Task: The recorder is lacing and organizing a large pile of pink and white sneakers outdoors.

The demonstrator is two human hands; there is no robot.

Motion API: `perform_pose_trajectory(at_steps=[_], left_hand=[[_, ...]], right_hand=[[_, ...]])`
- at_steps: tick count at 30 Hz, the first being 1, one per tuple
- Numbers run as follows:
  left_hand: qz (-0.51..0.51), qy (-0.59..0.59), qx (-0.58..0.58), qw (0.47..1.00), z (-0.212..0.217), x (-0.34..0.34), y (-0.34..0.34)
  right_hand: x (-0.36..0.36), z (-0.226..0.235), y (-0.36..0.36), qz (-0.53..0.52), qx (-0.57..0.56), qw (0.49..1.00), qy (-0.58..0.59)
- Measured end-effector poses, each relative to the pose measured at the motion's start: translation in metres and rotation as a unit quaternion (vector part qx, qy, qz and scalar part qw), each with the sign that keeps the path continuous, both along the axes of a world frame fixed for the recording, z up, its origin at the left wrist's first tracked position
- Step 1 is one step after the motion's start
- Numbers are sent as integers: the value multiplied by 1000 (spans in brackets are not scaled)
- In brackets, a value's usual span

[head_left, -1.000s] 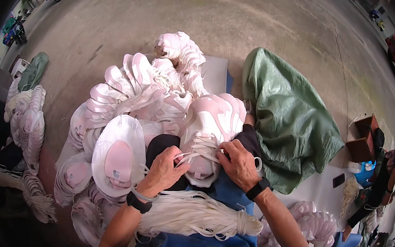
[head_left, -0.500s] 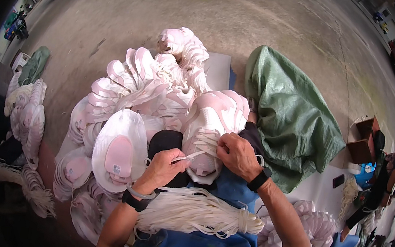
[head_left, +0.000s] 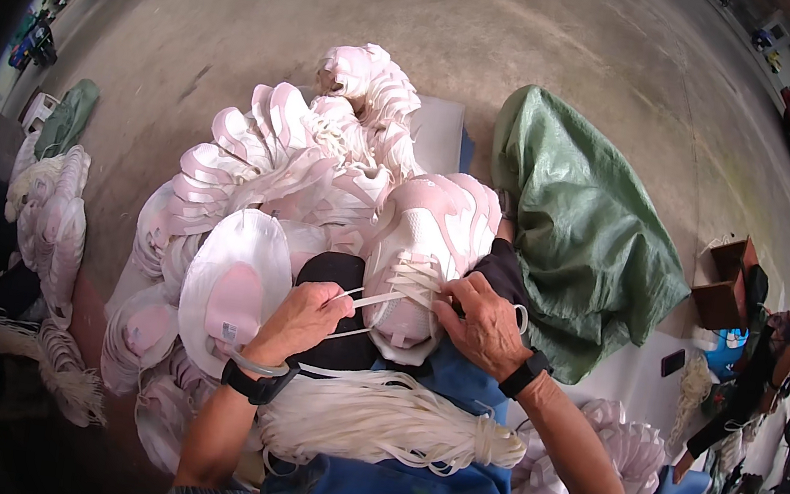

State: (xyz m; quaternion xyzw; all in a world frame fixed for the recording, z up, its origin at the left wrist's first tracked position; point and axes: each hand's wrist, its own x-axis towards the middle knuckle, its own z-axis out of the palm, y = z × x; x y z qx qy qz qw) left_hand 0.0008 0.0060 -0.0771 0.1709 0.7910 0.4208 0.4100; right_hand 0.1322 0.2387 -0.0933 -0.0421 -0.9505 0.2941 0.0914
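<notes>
A pink and white shoe upper (head_left: 414,237) rests on my lap, its toe pointing away from me. Flat white lace (head_left: 376,299) criss-crosses its front. My left hand (head_left: 308,320) pinches the lace and draws it out to the left of the upper, over a dark pad (head_left: 343,272). At the upper's right edge, beside the eyelets, my right hand (head_left: 485,326) is closed on the upper; its fingertips are partly hidden. Across my lap below the upper lies a thick bundle of white laces (head_left: 381,419).
Heaped shoe uppers (head_left: 258,142) stand to the left and ahead, with more uppers (head_left: 625,441) by my right elbow. A green sack (head_left: 574,232) lies at the right. Farther right, another person (head_left: 771,371) bends beside a brown box (head_left: 729,279).
My left hand has moved left and slightly down, pulling the lace into a longer, tighter stretch. My right hand stays at the upper's right edge, shifted only slightly.
</notes>
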Motion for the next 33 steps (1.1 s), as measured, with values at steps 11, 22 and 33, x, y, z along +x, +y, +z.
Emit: perform_pose_trajectory(at_steps=[11,22,33], left_hand=[[19,54,57,997,-1,8,-1],[-31,270,-83,959,-5,-11,-9],[49,209,80,973,14,23,0]], right_hand=[[18,6,-2,61,61,996,-17],[19,13,8,54,139,988,32],[26,28,4,-120,-193,974,5]])
